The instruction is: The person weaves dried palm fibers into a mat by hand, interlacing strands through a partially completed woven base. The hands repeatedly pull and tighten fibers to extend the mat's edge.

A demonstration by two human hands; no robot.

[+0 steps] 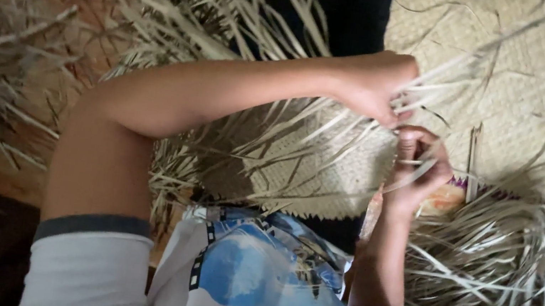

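Head view: pale leaf strips (433, 91) are pinched in the closed left hand (373, 82) and right hand (417, 169) at the right edge of a half-woven mat (328, 168) — mid-plait, judging by this. Next, a loose strip needs tucking under — tension must be kept.

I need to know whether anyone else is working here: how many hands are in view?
2. The left hand grips pale strips at the woven piece's upper edge; the right hand pinches strips just below it. Others may be out of frame.

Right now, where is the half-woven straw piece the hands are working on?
In the head view, the half-woven straw piece lies centre frame over the lap, under the left hand, beside the right hand.
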